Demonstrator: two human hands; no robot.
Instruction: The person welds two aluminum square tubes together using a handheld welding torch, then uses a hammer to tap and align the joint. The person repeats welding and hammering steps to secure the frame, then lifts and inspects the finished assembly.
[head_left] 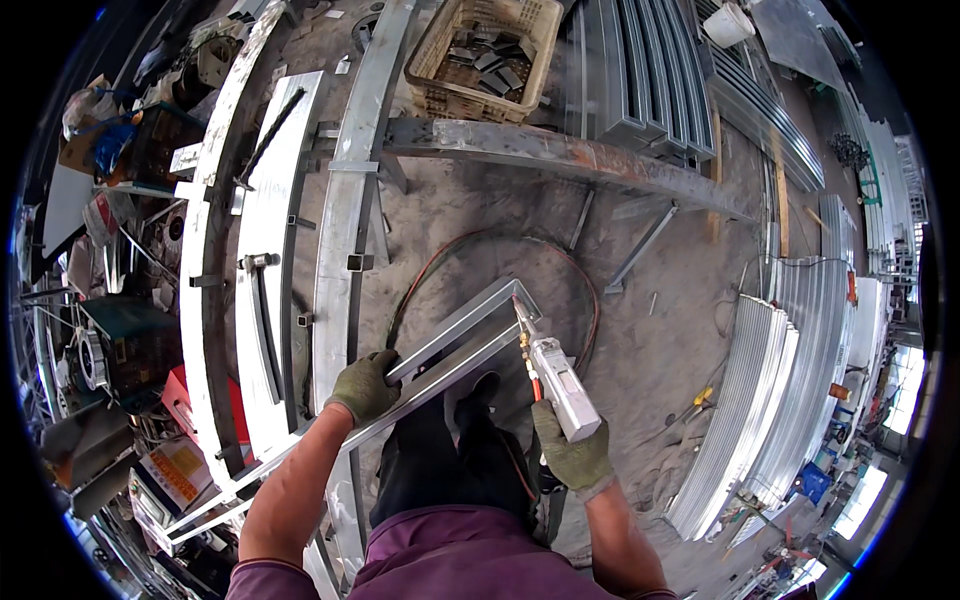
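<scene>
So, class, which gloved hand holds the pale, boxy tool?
The right hand holds the pale, boxy tool; the left hand instead grips the angled metal frame.

The tool hides part of the right hand gripping it. The left forearm covers a stretch of the frame beyond the left hand's grip. Ahead of both grips, the top edge crops the metal stack; behind, the bottom edge crops the shirt.
</scene>
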